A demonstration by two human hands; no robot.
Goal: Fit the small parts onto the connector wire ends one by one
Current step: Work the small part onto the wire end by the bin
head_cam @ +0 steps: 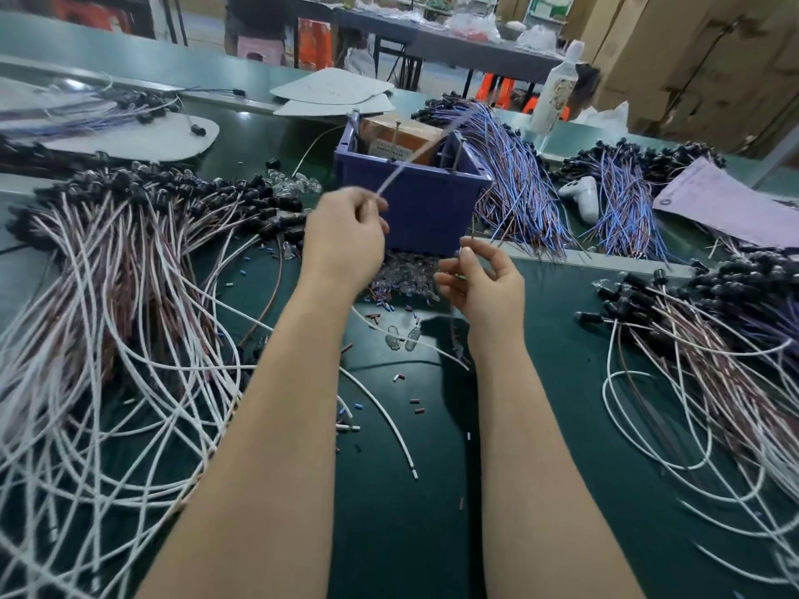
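Many wires (129,296) cover the green table (410,533); cardboard cartons (691,58), seemingly, stand behind.

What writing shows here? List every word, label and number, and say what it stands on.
No text can be read.
Label on the brown box in the blue bin: red print, too blurred.
Bottle: printed wrap, too small to read.
Round mark on the pale sheet: blurred.

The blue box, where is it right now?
In the head view, the blue box sits mid-table just beyond the left hand, with the blue wire bundle at its right side.
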